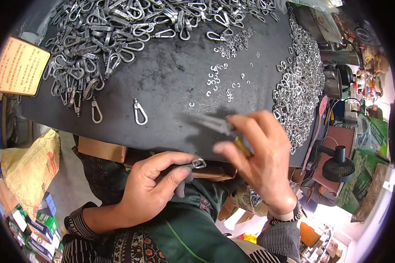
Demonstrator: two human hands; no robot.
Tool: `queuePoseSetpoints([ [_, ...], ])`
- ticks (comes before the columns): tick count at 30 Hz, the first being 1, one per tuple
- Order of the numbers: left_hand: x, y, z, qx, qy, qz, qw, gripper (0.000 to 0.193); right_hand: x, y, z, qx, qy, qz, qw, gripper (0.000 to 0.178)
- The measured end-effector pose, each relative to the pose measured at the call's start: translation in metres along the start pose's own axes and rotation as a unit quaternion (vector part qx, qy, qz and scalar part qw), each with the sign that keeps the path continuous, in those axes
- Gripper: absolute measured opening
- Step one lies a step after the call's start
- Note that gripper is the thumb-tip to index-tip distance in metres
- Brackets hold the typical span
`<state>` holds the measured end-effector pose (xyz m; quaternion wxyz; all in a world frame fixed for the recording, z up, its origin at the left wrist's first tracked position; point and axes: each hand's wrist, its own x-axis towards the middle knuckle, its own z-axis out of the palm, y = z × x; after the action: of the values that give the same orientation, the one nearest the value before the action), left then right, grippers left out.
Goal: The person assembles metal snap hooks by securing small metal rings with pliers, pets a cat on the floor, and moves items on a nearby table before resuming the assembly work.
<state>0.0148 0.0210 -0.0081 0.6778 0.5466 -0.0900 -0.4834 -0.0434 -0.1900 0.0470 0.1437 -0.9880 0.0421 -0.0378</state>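
My left hand (156, 182) is closed on a snap hook, which the fingers mostly hide; a small metal loop (198, 163) shows at the fingertips. To the right of it, my right hand (263, 151) grips a pair of pliers (219, 126) with yellow on the handle. The pliers' long narrow jaws point left over the black table (171, 87), slightly blurred. A single snap hook (139, 112) lies on the table beyond my left hand, and another snap hook (96, 110) lies farther left. Small open C-shaped rings (214, 78) are scattered beyond the pliers.
A large heap of grey snap hooks (114, 26) covers the far side. Shiny metal rings (299, 87) are piled along the right edge. A yellow printed card (21, 65) is at the left, a yellow sack (33, 168) below it. A small black fan (339, 166) stands at the right.
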Motion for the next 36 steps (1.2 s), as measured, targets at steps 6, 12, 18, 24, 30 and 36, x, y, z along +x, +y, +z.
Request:
queuePoseSetpoints([
  [6,-0.007,0.007,-0.007,-0.01,-0.042,-0.046,0.998,0.016,0.013,-0.007,0.001,-0.167,-0.022,-0.013,0.986,0.031],
  [12,-0.008,0.01,-0.011,-0.024,-0.039,-0.055,0.997,0.016,0.019,-0.013,0.002,-0.184,-0.019,-0.025,0.982,0.031],
  [18,-0.006,0.005,-0.019,0.021,-0.024,0.047,0.998,0.015,0.022,-0.018,0.002,-0.208,-0.01,-0.039,0.977,0.03],
  [24,-0.007,0.008,-0.022,0.023,-0.014,0.1,0.995,0.014,0.021,-0.023,0.0,-0.206,-0.031,-0.026,0.978,0.031],
  [30,-0.006,0.03,-0.028,-0.085,-0.025,-0.042,0.995,0.016,0.026,-0.007,-0.02,-0.179,-0.028,-0.126,0.975,0.034],
  [36,0.0,0.034,-0.031,-0.132,-0.061,-0.123,0.982,0.019,0.026,-0.002,-0.036,-0.075,-0.054,-0.241,0.966,0.036],
])
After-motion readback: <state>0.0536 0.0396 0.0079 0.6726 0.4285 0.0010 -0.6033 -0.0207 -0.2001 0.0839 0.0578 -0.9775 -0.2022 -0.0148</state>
